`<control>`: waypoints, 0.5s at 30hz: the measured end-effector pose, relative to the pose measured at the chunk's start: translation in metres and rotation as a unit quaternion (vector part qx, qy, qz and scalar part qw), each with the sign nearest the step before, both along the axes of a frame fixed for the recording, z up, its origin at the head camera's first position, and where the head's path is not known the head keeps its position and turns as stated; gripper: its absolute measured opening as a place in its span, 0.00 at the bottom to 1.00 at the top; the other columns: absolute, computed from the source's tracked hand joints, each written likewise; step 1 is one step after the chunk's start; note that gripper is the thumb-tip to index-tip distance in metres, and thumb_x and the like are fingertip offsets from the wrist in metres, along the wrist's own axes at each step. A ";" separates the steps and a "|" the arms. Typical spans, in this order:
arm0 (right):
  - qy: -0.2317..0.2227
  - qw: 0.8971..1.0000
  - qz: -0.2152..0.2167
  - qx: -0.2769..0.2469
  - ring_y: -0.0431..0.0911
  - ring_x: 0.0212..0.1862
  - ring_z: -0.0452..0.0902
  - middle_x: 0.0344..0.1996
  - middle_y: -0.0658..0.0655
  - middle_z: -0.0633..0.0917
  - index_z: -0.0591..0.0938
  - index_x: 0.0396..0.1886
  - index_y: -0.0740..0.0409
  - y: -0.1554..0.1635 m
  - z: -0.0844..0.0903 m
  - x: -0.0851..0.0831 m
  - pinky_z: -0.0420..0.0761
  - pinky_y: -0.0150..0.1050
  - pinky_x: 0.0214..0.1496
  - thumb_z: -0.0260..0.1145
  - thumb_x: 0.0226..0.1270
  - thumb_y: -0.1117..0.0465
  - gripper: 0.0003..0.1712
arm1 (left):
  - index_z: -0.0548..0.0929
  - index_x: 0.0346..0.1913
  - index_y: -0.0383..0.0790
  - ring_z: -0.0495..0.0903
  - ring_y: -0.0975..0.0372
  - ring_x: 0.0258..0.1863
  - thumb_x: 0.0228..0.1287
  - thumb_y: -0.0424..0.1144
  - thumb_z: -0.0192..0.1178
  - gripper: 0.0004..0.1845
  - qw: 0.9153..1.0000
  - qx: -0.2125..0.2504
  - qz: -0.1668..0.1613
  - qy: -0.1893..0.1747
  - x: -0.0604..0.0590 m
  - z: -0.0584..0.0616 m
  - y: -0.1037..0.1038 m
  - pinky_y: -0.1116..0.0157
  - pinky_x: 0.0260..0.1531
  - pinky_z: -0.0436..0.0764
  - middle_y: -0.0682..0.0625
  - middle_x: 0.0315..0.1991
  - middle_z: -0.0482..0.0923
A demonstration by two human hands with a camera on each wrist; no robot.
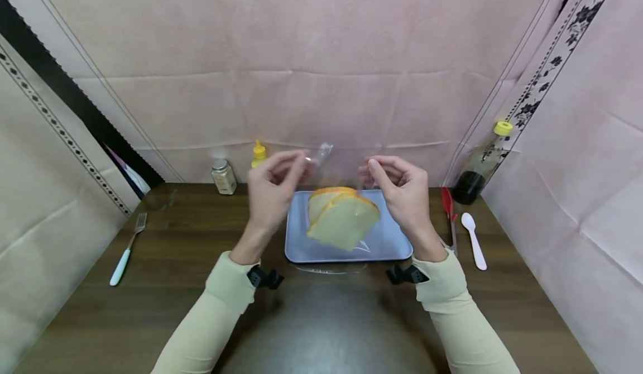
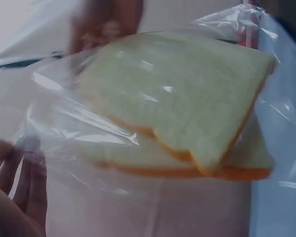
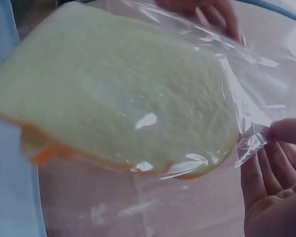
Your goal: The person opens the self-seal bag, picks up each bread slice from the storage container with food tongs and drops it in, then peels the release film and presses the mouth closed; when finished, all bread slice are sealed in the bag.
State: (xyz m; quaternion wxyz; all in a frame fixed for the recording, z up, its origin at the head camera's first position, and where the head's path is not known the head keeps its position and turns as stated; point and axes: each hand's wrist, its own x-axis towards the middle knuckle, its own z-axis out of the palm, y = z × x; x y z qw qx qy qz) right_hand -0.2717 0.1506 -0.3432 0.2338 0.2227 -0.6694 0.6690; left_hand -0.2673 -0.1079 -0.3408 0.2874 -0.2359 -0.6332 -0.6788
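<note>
On the dark wooden counter (image 1: 166,262), a fork (image 1: 128,249) lies far left as your left hand (image 1: 271,192) and right hand (image 1: 402,192) each pinch a top corner of a clear plastic bag (image 1: 341,195), holding its bread slices (image 1: 341,217) above the pale blue tray (image 1: 392,240); a white spoon (image 1: 474,240) rests right.

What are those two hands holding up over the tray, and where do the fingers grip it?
A clear plastic bag of sliced bread. The left hand and right hand each pinch a top corner.
</note>
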 end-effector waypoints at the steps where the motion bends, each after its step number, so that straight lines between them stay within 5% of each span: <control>1: -0.007 1.000 0.002 -0.015 0.44 0.38 0.94 0.39 0.54 0.95 0.89 0.52 0.70 0.001 0.000 -0.001 0.92 0.37 0.42 0.73 0.77 0.61 0.15 | 0.91 0.53 0.32 0.94 0.57 0.36 0.76 0.34 0.69 0.10 1.000 0.023 0.007 0.003 0.001 0.003 -0.002 0.63 0.37 0.92 0.44 0.42 0.95; 6: -0.036 0.995 0.003 -0.094 0.44 0.35 0.92 0.34 0.55 0.94 0.88 0.49 0.71 0.006 -0.002 -0.005 0.93 0.41 0.43 0.75 0.74 0.63 0.13 | 0.90 0.53 0.29 0.94 0.59 0.34 0.76 0.36 0.70 0.13 0.995 0.099 -0.014 -0.018 -0.005 0.008 -0.019 0.61 0.37 0.93 0.46 0.40 0.95; 10: -0.031 0.993 -0.009 -0.113 0.43 0.34 0.90 0.33 0.53 0.93 0.88 0.49 0.72 0.006 -0.003 -0.007 0.93 0.38 0.40 0.75 0.74 0.63 0.14 | 0.88 0.55 0.33 0.94 0.61 0.35 0.76 0.34 0.69 0.11 0.984 0.120 -0.102 -0.083 -0.014 0.003 -0.027 0.63 0.39 0.93 0.49 0.38 0.95; 15: -0.022 0.990 -0.007 -0.142 0.42 0.32 0.91 0.33 0.54 0.94 0.86 0.50 0.76 0.004 -0.001 -0.006 0.92 0.36 0.36 0.75 0.74 0.62 0.18 | 0.83 0.61 0.35 0.93 0.61 0.38 0.79 0.27 0.61 0.13 0.950 0.143 -0.237 -0.142 -0.020 -0.005 -0.037 0.66 0.43 0.92 0.48 0.39 0.94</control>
